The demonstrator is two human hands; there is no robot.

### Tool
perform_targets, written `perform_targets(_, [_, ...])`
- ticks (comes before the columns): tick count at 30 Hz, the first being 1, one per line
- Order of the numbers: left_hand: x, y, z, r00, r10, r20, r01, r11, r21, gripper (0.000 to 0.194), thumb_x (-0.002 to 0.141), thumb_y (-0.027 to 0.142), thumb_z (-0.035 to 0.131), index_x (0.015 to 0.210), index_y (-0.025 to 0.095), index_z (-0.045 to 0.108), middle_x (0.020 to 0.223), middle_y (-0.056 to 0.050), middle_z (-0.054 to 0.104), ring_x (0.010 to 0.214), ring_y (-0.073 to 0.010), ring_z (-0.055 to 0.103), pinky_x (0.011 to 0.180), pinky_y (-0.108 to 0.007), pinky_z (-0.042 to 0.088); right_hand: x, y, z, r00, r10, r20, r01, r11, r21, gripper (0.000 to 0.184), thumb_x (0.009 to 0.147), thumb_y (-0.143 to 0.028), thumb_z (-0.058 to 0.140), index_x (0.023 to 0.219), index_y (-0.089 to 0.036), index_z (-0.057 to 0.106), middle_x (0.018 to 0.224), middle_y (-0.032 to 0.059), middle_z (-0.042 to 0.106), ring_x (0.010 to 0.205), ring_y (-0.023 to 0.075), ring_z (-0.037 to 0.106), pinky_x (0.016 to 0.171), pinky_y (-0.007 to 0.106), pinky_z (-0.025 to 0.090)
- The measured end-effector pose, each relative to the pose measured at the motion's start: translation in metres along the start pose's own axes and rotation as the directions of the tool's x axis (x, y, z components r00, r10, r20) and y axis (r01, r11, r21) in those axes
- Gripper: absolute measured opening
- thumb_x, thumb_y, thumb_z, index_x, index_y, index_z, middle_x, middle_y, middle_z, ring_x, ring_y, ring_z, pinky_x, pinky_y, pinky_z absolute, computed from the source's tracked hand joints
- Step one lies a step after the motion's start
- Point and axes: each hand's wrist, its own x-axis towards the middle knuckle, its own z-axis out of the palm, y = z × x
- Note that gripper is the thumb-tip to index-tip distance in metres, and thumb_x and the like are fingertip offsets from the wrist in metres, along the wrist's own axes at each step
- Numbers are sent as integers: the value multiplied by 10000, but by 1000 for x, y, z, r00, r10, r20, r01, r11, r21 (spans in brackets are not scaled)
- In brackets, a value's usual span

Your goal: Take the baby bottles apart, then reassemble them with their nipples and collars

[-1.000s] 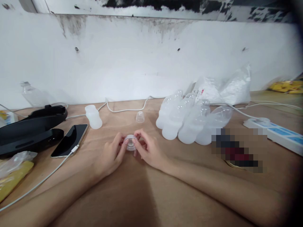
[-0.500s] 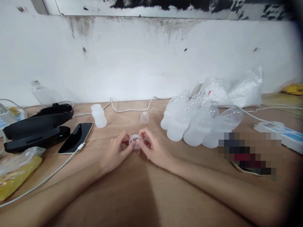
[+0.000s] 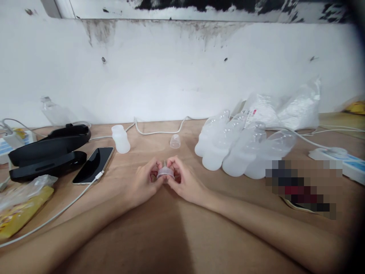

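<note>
Between both hands is a clear baby bottle collar (image 3: 165, 173), upright, with a pointed nipple-like tip rising from its top. My left hand (image 3: 148, 178) grips its left side with fingers and thumb; my right hand (image 3: 182, 177) grips the right side the same way. Fingertips hide parts of the rim. Just beyond the hands stands a small clear dome cap (image 3: 175, 141). Farther left is a frosted white bottle body (image 3: 121, 139) without a top. To the right, several frosted bottles with clear domed caps (image 3: 213, 158) stand close together.
A phone (image 3: 94, 165) with a white cable lies left, beside a black headset-like device (image 3: 51, 148) and a yellow bag (image 3: 25, 209). Behind the bottles sits a white plastic bag (image 3: 299, 108). A power strip (image 3: 353, 163) is at the right. The wall closes off the back.
The collar has been tipped in my hands: its open round side faced me before, and now its side shows with the tip pointing up. Both hands still hold it.
</note>
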Motion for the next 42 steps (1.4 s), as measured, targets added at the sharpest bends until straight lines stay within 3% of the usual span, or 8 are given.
perform_targets(9, [-3, 5, -3, 998, 61, -11, -60, 996, 71, 51, 841, 223, 378, 871, 204, 415, 700, 35, 590, 553, -93, 500, 507, -188, 350, 3, 1, 0, 997, 78, -26, -73, 987, 144, 149, 769, -174, 435, 872, -222, 337, 669, -59, 405, 534, 77, 458, 513, 219, 380])
perform_targets(18, [-4, 5, -4, 1000, -11, -14, 12, 994, 106, 67, 819, 219, 406, 870, 198, 443, 637, 53, 573, 509, -88, 472, 495, -186, 341, 1, -1, -1, 998, 63, 9, -64, 993, 101, 148, 778, -219, 466, 895, -213, 375, 676, -51, 423, 525, 73, 480, 498, 213, 396])
perform_targets(29, [-5, 4, -5, 997, 59, -41, -53, 990, 133, 54, 830, 207, 400, 853, 196, 448, 678, 41, 610, 515, -77, 492, 474, -168, 336, 1, -2, -1, 997, 63, 40, -70, 978, 195, 192, 799, -329, 491, 919, -216, 392, 704, -45, 452, 555, 84, 544, 531, 229, 437])
perform_targets(31, [-6, 4, -6, 997, 65, -35, -58, 981, 184, 68, 831, 196, 390, 854, 200, 453, 693, 40, 619, 507, -79, 495, 476, -173, 341, 1, -4, -3, 994, 94, 53, -105, 964, 243, 214, 810, -366, 467, 932, -216, 376, 711, -42, 462, 543, 80, 548, 463, 201, 411])
perform_targets(34, [-9, 5, -7, 998, 56, -41, -40, 944, 328, 81, 823, 201, 388, 855, 202, 463, 686, 33, 619, 478, -90, 503, 473, -189, 355, 3, -3, -4, 984, 153, 89, -176, 905, 386, 236, 829, -417, 410, 952, -229, 340, 732, -33, 496, 558, 93, 568, 365, 163, 358])
perform_targets(38, [-10, 14, -13, 999, 28, 30, -39, 843, 536, 161, 829, 190, 353, 932, 203, 475, 705, 7, 641, 521, -134, 578, 473, -215, 384, 9, 2, -7, 948, 234, 216, -317, 769, 555, 345, 729, -365, 582, 951, -225, 359, 766, -19, 530, 657, 145, 612, 384, 183, 441])
perform_targets(42, [-5, 14, -29, 979, 171, 110, -203, 765, 612, 326, 808, 291, 430, 1122, 204, 415, 1017, -66, 611, 847, -214, 604, 657, -303, 463, 12, 5, -15, 916, 272, 295, -401, 622, 672, 336, 691, -233, 636, 982, -173, 478, 886, 40, 574, 751, 150, 614, 562, 249, 529])
